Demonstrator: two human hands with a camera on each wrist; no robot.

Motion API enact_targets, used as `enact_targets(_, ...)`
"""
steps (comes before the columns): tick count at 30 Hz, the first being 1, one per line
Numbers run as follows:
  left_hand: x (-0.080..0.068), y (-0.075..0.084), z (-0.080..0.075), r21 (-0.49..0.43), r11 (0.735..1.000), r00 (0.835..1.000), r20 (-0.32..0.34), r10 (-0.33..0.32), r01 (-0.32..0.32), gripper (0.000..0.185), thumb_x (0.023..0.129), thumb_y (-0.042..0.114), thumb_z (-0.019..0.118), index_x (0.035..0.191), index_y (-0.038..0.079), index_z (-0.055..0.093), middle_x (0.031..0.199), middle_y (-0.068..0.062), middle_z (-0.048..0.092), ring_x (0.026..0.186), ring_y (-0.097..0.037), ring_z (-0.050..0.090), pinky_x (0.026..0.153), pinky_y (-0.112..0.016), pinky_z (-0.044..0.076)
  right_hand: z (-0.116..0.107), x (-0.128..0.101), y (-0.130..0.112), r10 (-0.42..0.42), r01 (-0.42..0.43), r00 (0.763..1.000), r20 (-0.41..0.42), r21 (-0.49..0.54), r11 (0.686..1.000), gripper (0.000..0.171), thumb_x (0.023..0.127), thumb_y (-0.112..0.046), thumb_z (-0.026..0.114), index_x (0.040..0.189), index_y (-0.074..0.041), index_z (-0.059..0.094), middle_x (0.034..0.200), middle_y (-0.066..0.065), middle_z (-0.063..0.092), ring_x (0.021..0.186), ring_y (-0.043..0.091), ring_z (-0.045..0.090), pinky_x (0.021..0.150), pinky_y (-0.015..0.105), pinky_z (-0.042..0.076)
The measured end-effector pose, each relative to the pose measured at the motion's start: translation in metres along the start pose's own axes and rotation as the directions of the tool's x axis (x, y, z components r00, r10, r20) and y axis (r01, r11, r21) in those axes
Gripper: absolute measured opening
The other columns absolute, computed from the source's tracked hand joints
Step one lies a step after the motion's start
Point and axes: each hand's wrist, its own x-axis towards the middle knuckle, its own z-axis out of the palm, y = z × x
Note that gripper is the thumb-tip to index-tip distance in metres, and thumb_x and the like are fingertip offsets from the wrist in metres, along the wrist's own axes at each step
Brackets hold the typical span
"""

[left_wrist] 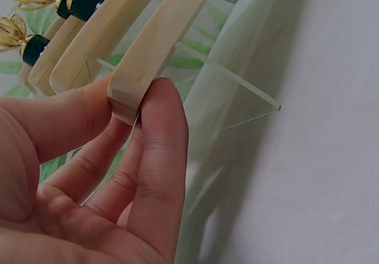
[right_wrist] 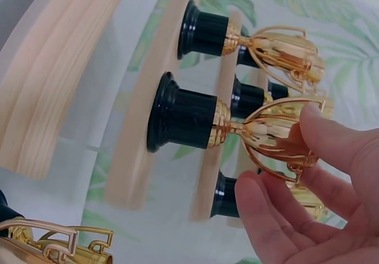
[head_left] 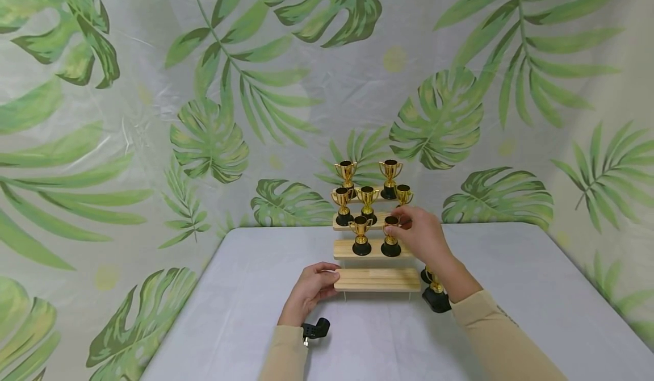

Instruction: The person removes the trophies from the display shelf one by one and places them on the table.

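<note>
Nearest you, your left hand pinches the left end of the bottom shelf of the stepped stand on the white table. Just right of it, two spare trophies wait on the table. One step up, your right hand closes thumb and fingers on the gold cup of the trophy on the middle shelf's right end. Beyond stand six more trophies — knock one with your wrist and, I judge, several could topple.
</note>
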Motion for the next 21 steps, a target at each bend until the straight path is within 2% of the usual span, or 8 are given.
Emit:
enact_targets(5, 0.000, -0.001, 0.001, -0.001, 1.000, 1.000, 0.003, -0.004, 0.004, 0.035, 0.088, 0.006, 0.075, 0.121, -0.004, 0.065, 0.093, -0.010, 0.067, 0.077, -0.019, 0.069, 0.069, -0.034, 0.059, -0.003, -0.001, -0.002, -0.011, 0.010, 1.000, -0.019, -0.019, 1.000, 0.038, 0.088, -0.033, 0.080, 0.120, -0.014, 0.069, 0.102, 0.006, 0.068, 0.091, 0.024, 0.064, 0.076, 0.044, 0.054)
enact_targets(14, 0.002, -0.004, 0.000, -0.005, 1.000, 1.000, 0.004, -0.001, 0.001, 0.031, 0.087, 0.004, 0.075, 0.116, -0.003, 0.067, 0.090, -0.009, 0.067, 0.075, -0.018, 0.067, 0.064, -0.030, 0.057, -0.014, -0.005, -0.006, -0.042, 0.041, 0.998, -0.055, -0.029, 0.999, 0.038, 0.088, -0.032, 0.080, 0.118, -0.012, 0.069, 0.100, 0.007, 0.069, 0.089, 0.024, 0.066, 0.074, 0.045, 0.055)
enact_targets(21, 0.001, -0.002, -0.001, 0.004, 1.000, 1.000, 0.000, -0.002, 0.002, 0.031, 0.088, 0.005, 0.075, 0.117, -0.003, 0.067, 0.093, -0.010, 0.068, 0.078, -0.019, 0.068, 0.066, -0.031, 0.057, -0.024, -0.007, -0.006, -0.064, 0.058, 0.995, -0.078, -0.070, 0.996, 0.039, 0.087, -0.034, 0.080, 0.117, -0.012, 0.069, 0.100, 0.007, 0.068, 0.088, 0.024, 0.066, 0.073, 0.045, 0.055)
